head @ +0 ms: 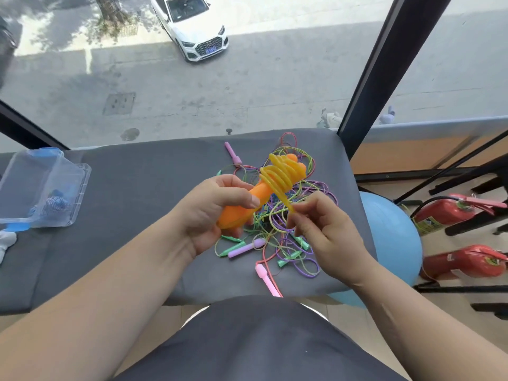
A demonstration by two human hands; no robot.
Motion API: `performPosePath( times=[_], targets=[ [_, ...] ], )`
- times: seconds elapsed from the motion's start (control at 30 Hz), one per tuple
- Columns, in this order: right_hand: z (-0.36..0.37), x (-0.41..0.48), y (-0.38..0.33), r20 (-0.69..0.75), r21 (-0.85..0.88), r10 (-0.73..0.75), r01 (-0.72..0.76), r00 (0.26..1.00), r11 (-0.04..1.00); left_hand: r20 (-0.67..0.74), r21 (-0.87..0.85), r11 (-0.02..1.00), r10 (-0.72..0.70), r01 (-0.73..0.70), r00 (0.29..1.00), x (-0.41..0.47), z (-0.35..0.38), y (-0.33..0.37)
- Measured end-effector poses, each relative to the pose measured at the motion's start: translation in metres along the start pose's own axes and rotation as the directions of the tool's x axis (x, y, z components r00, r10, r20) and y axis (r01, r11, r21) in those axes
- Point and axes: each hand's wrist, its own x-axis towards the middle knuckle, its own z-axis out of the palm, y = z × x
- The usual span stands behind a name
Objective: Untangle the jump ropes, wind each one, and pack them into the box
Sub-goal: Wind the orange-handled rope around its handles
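Orange jump rope [277, 174] mid-wind above the tangled pile [288, 243], right of table [137, 188] centre: handles [239, 207] gripped in left hand [214, 215], cord tail [290, 206] pinched in right hand [321, 229]. Keep tension even, stack turns tight, tuck tail under last loop. Then into clear box [74, 188], far left.

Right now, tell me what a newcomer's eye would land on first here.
The orange handles, wrapped in a yellow rope coil, stand out at centre: the left hand grips them while the right hand pinches the rope's loose end. Beneath them, a tangle of ropes sprawls on the grey table. At far left sits a clear box with a blue wound rope inside.
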Motion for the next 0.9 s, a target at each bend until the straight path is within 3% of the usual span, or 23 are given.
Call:
performPosePath(
  times=[0.13, 0.3, 0.33, 0.43, 0.53, 0.63, 0.73, 0.8, 0.83, 0.9],
  targets=[
    [-0.006, 0.006, 0.016, 0.090, -0.296, -0.135, 0.156, 0.987, 0.942, 0.150, -0.052, 0.999, 0.015, -0.007, 0.989, -0.007, -0.010, 0.002],
    [-0.010, 0.025, 0.023, 0.318, -0.557, -0.344, 0.468, 0.883, 0.686, 0.282, 0.090, 0.996, -0.045, 0.020, 0.958, -0.013, -0.015, 0.001],
    [-0.012, 0.032, 0.023, 0.409, -0.592, -0.293, 0.495, 0.864, 0.636, 0.299, 0.129, 0.991, -0.062, 0.024, 0.952, -0.014, -0.017, 0.000],
    [-0.022, 0.062, 0.005, 0.619, -0.662, 0.082, 0.462, 0.781, 0.590, 0.310, 0.324, 0.946, -0.092, -0.014, 0.946, -0.015, -0.022, -0.001],
    [-0.020, 0.085, -0.019, 0.715, -0.628, 0.222, 0.469, 0.662, 0.621, 0.271, 0.548, 0.835, -0.124, -0.048, 0.955, -0.015, -0.021, -0.003],
    [-0.008, 0.099, -0.036, 0.735, -0.669, 0.339, 0.545, 0.588, 0.506, 0.199, 0.723, 0.687, -0.109, -0.071, 0.974, -0.014, -0.013, -0.008],
    [0.016, 0.104, -0.046, 0.692, -0.715, 0.328, 0.551, 0.643, 0.429, 0.108, 0.908, 0.403, 0.043, -0.116, 0.993, -0.004, -0.003, -0.012],
    [0.029, 0.102, -0.046, 0.659, -0.737, 0.273, 0.528, 0.701, 0.422, 0.051, 0.943, 0.322, 0.117, -0.087, 0.992, 0.004, -0.002, -0.015],
    [0.032, 0.100, -0.046, 0.637, -0.755, 0.253, 0.523, 0.728, 0.397, 0.004, 0.926, 0.373, 0.130, -0.052, 0.992, 0.009, -0.006, -0.017],
    [0.028, 0.098, -0.041, 0.560, -0.791, 0.222, 0.436, 0.798, 0.430, -0.112, 0.792, 0.610, 0.086, 0.036, 0.990, 0.015, -0.017, -0.015]
  ],
)
